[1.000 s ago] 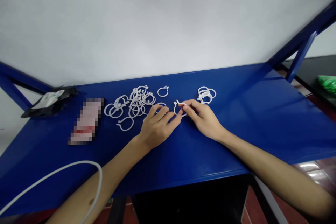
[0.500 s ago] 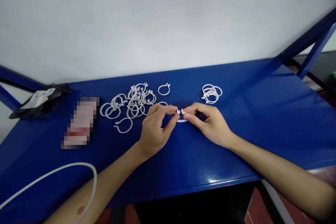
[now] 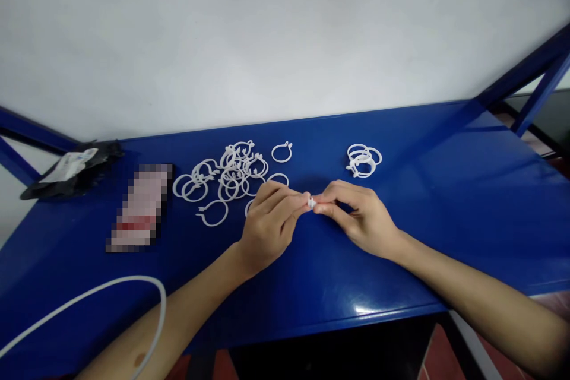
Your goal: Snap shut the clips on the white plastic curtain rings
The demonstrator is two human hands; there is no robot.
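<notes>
Between my fingertips is a white plastic curtain ring, its two clasp ends brought together; most of its loop is hidden. My left hand pinches it from the left and my right hand from the right, both low over the blue table. Left of my left hand lies a loose pile of white rings, several of them with their clasps apart. One open ring lies nearer to me, and another ring sits by itself behind. Beyond my right hand is a small cluster of rings.
A pixelated flat item lies on the left of the table, with a black plastic bag behind it. A white cable loops across my left forearm. Blue frame bars rise at the table's ends, and a pale wall stands behind.
My hands have moved closer together and slightly toward me. The ring's clasp ends, apart before, now meet between my fingertips. The view has shifted a little.
</notes>
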